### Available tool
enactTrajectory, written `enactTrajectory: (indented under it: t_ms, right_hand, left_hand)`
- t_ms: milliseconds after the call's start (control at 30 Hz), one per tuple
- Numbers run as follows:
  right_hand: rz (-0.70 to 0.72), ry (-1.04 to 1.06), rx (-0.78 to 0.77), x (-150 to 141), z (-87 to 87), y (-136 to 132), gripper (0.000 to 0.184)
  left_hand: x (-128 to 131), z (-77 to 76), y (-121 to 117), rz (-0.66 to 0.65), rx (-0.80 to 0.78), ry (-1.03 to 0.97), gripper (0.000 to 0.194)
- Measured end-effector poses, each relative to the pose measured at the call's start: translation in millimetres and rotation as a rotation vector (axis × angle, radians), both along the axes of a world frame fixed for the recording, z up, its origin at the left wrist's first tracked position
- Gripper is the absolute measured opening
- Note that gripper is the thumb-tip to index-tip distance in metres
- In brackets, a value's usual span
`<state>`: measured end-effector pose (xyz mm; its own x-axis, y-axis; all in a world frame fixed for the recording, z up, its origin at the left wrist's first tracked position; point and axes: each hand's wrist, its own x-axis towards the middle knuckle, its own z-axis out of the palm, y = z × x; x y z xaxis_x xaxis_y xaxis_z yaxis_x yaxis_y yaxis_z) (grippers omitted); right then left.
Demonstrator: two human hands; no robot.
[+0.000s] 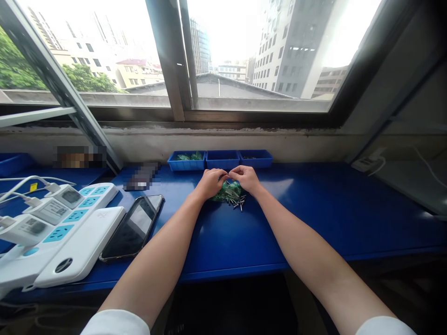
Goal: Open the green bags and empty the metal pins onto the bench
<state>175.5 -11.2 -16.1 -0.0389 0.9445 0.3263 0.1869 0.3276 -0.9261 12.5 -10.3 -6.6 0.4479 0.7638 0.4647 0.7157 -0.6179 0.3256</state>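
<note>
The single view looks forward and slightly down from the head, across the blue desk (324, 209).

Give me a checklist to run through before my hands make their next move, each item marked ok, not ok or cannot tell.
1. Both hands in view over the work: ok. The left hand and right hand meet at the fingertips.
2. Firm hold on whatever is between the fingertips: cannot tell; it is too small.
3. Small metal pieces gathered together: not ok. Some lie loose beside the green plastic.
4. Blue bins upright and in a row: ok. The left bin, middle bin and right bin stand behind the hands.
5. Phone away from the metal pieces: ok. It lies off to the left.
</note>
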Motion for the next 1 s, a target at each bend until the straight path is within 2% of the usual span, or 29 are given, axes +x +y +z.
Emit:
enactTrajectory:
  t_ms: [200,433,800,900,1000]
  right_hand:
    - [-0.087,-0.103,0.052,4.1,-0.9,0.6,0.017]
    - [-0.032,-0.14,0.123,6.0,2.1,-4.2,0.018]
    - [-0.003,-0.185,0.09,7.0,1.8,-6.9,0.031]
    - [-0.079,-0.212,0.091,9.4,4.3,-6.7,0.031]
    - [-0.26,-0.27,0.084,17.5,8.9,-3.7,0.037]
  left_hand:
    - [-2.1,-3.1,3.4,0.062,0.045,0.017,0.028]
    - [-6.6,-4.3,6.5,0.104,0.068,0.029,0.028]
    - [-8.6,-3.1,6.0,0.147,0.034,0.051,0.027]
    - [-9.7,-4.0,6.1,0.195,0.052,0.029,0.027]
    - [-13.0,-5.9,7.8,0.278,0.039,0.014,0.028]
